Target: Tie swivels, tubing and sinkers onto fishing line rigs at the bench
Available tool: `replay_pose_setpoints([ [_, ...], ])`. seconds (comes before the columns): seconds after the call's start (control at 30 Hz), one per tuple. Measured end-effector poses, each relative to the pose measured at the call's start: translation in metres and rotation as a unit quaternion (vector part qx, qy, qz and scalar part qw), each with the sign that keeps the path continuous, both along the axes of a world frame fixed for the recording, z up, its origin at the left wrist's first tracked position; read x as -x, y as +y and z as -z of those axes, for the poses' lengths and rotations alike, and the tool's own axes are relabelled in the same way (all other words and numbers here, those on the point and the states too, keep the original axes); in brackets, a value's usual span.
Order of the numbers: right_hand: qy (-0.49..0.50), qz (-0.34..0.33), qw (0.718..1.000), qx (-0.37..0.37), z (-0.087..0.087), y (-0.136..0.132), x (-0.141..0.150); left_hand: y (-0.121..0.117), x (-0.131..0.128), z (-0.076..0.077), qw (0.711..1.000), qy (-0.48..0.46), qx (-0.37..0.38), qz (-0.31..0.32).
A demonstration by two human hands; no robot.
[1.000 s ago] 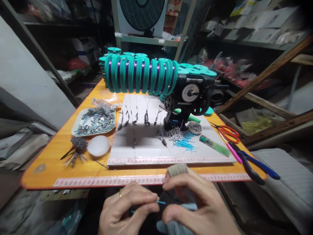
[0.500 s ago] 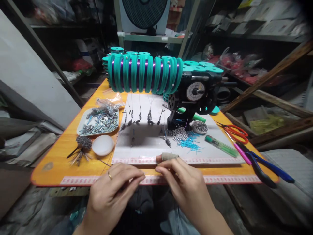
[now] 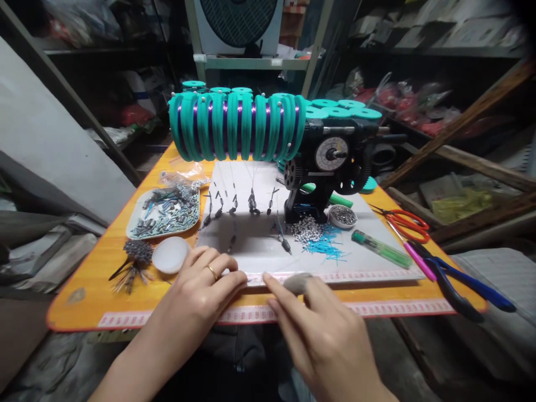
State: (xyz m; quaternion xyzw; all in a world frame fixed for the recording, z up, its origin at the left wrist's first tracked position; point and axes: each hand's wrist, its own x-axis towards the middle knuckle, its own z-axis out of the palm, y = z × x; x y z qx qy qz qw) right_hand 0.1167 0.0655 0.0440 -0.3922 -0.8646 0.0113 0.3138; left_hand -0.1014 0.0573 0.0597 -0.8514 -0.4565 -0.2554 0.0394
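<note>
My left hand (image 3: 209, 287) rests at the front edge of the white board (image 3: 251, 234), its thumb and forefinger pinched together above a printed measuring tape (image 3: 318, 276). Across a small gap, my right hand (image 3: 322, 329) points its forefinger onto the same tape, with the thumb just below and the other fingers curled. Whatever lies between the fingertips is too thin to make out. Behind them, several dark sinker-like pieces (image 3: 252, 204) hang on fine lines from teal spools (image 3: 234, 125) wound with purple line, mounted on a black machine (image 3: 322, 167).
On the left stand a tray (image 3: 129, 229) of small tubes and a white bowl (image 3: 171, 255), beside a grey bundle (image 3: 136, 254). Silver beads (image 3: 307, 229), blue strips (image 3: 329, 245), a green tube (image 3: 381, 249), orange scissors (image 3: 408, 226) and blue-handled pliers (image 3: 469, 285) lie right.
Both hands have moved from over the table's front edge forward to the tape on the board's edge. My right forefinger has stretched out onto it, and the view has shifted slightly.
</note>
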Motion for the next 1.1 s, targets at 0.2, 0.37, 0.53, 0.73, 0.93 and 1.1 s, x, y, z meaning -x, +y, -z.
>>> replay_pose_setpoints([
  [0.2,-0.051,0.015,0.999,-0.006,0.007,0.001,0.007,0.004,0.003,0.0,1.0,0.016,0.005,0.021],
  [0.37,-0.073,0.044,0.996,-0.011,0.016,-0.002,-0.03,0.005,0.003,0.003,0.999,0.028,0.006,0.034],
  [0.53,-0.049,0.073,0.996,-0.031,0.02,-0.003,-0.046,0.005,0.003,0.007,0.998,0.033,0.012,0.046],
  [0.73,-0.015,0.075,0.997,-0.016,0.02,-0.003,-0.047,0.007,-0.001,0.007,0.998,0.033,-0.005,0.058],
  [0.93,0.002,0.076,0.997,-0.007,0.021,-0.004,-0.049,0.006,-0.003,0.007,0.998,0.024,-0.009,0.06],
  [1.1,0.007,0.07,0.997,-0.007,0.02,-0.003,-0.049,0.003,0.001,0.004,0.998,0.032,-0.016,0.051],
])
